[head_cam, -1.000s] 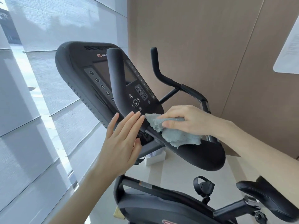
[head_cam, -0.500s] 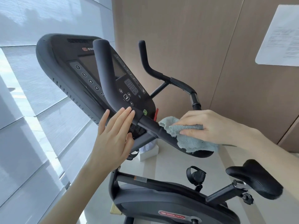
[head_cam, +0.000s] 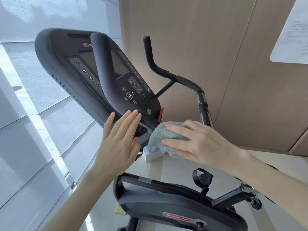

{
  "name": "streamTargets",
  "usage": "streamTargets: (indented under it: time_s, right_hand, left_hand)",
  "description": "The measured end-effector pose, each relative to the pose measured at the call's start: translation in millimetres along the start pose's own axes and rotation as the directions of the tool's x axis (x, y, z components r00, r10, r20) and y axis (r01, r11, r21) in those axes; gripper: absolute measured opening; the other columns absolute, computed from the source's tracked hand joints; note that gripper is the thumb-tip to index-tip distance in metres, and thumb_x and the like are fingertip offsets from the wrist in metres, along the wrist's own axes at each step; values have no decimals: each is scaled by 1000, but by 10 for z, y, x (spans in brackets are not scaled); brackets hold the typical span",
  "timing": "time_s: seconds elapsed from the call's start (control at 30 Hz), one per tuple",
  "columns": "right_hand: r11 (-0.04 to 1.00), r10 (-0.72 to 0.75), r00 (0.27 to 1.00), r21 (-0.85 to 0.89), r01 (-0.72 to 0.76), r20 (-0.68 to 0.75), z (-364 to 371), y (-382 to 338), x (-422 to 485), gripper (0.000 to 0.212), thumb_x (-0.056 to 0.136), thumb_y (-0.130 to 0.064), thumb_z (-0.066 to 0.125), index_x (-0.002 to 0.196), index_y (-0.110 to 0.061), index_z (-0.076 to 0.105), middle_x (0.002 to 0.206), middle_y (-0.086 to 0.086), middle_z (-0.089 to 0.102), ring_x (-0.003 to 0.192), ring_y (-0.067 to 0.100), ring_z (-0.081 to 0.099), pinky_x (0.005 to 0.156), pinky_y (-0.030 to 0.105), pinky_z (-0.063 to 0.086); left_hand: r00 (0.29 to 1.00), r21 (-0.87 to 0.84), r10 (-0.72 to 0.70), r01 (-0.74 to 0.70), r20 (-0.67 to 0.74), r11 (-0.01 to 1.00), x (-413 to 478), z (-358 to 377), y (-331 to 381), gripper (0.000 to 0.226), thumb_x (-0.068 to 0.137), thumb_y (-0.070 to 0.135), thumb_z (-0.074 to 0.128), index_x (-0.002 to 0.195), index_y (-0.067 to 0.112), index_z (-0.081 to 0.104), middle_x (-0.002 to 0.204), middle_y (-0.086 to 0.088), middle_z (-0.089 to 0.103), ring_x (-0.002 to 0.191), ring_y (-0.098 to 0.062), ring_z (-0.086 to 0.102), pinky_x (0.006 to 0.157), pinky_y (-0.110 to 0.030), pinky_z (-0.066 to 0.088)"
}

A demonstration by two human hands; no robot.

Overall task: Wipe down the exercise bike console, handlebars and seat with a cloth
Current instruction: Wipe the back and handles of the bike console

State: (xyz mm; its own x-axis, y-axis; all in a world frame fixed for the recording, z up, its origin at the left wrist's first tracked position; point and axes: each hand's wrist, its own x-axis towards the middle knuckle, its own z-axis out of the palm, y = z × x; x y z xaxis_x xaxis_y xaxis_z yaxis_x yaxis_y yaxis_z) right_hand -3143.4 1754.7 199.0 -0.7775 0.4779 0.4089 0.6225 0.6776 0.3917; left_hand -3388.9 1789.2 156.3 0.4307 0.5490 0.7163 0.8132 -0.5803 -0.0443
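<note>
The black exercise bike console (head_cam: 70,64) tilts up at the upper left, with its keypad facing me. The near handlebar (head_cam: 103,67) rises in front of the screen; the far handlebar (head_cam: 160,69) curves behind it. My right hand (head_cam: 200,142) presses a grey-blue cloth (head_cam: 160,135) around the lower part of the near handlebar, just below the console. My left hand (head_cam: 121,144) lies flat, fingers straight and together, against the console's lower edge, holding nothing. My right forearm hides the seat.
The bike's body (head_cam: 175,205) with a red logo, a pedal (head_cam: 202,178) and the seat post (head_cam: 233,195) sit below my hands. A window wall runs along the left. A wood-panel wall with a white paper sheet (head_cam: 293,34) stands behind. A small white box (head_cam: 153,155) lies on the floor.
My right hand slid the cloth back up the near handlebar toward the console, after having run down to the bar's end. My left hand stayed on the console edge. The view shifted.
</note>
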Motion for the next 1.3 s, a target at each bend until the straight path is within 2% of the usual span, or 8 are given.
streamTargets:
  time_s: [0.27,0.4,0.57,0.7,0.87,1.03,1.17,1.3]
  right_hand:
    - [994,-109,994,21,109,23,-13,133,-470,29,90,-22,48,110,-19,68,125,11,61,76,23,59,72,37,55]
    - [985,-164,985,65,161,48,-61,257,-691,30,75,-18,73,105,-20,71,120,10,64,73,22,60,68,32,55]
    - [848,-15,994,525,70,-109,-289,602,-596,27,85,-26,65,110,-17,70,117,4,62,100,15,59,87,27,49]
    - [730,90,989,683,15,-117,-227,755,-143,30,89,-24,63,118,-19,65,116,-1,60,107,9,55,96,20,41]
    - [735,10,997,676,-56,73,175,700,-1,36,93,-30,56,129,-25,57,125,-4,58,113,14,48,100,33,38]
    - [781,-46,998,622,59,-38,222,792,-260,35,93,-27,56,128,-22,59,118,-2,62,99,7,47,85,15,33]
    - [820,-98,995,566,91,-18,231,878,-632,36,94,-27,55,130,-22,57,118,0,61,95,23,52,87,39,45]
    - [807,-130,991,583,95,19,262,1001,-929,35,92,-24,59,127,-22,59,115,2,62,103,25,56,88,43,46]
  left_hand:
    - [992,46,-117,119,-45,992,-10,67,246,49,91,17,33,135,-3,45,142,-14,45,135,-28,37,115,-53,16]
    - [988,65,-143,147,-58,987,-12,80,488,49,91,16,35,135,-3,45,142,-15,45,135,-29,38,113,-55,19]
    - [984,88,-171,175,-54,981,-39,82,793,49,90,15,35,134,-2,47,140,-15,47,133,-28,40,111,-58,23]
    - [975,136,-221,223,-33,965,-73,74,965,49,90,15,34,135,-1,47,140,-12,47,134,-25,39,115,-52,17]
    - [946,196,-322,308,40,931,-136,59,1076,51,92,21,29,138,2,44,142,-8,46,136,-24,37,117,-48,13]
    - [919,226,-391,371,50,901,-142,87,1201,55,91,22,29,143,5,37,146,-6,41,139,-22,31,117,-48,13]
    - [912,232,-411,397,13,888,-61,95,1341,54,91,21,29,141,4,39,146,-8,41,138,-23,32,116,-50,16]
    - [930,245,-365,348,28,905,-21,123,1498,51,92,20,30,139,3,42,144,-9,43,137,-24,34,116,-50,18]
